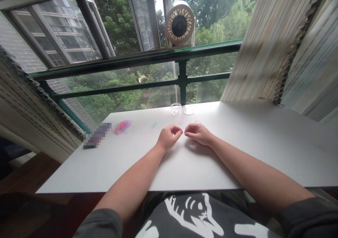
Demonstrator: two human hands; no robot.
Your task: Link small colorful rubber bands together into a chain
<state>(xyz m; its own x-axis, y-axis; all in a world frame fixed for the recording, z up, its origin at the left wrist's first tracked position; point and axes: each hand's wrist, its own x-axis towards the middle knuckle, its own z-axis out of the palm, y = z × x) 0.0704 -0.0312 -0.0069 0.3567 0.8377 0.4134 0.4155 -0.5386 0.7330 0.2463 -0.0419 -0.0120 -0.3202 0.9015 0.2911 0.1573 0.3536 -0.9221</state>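
Observation:
Over the middle of the white table, my left hand (170, 136) is closed in a pinch, thumb against fingers. Close to its right, my right hand (198, 133) pinches in the same way, the fingertips of both nearly meeting. Whatever they hold is too small to make out. Just beyond them lie a faint pink piece (181, 123) and a pale loop-like item (197, 121). A small teal item (154, 125) rests to the left, and farther left is a loose pile of pink, red and purple strands (123, 126).
A clear round container (176, 109) and a clear shallow dish (189, 111) stand at the back edge of the white table (118, 167). A pixelated dark object (98, 136) lies at the left edge. Behind are a railing, a round fan (179, 25) and curtains.

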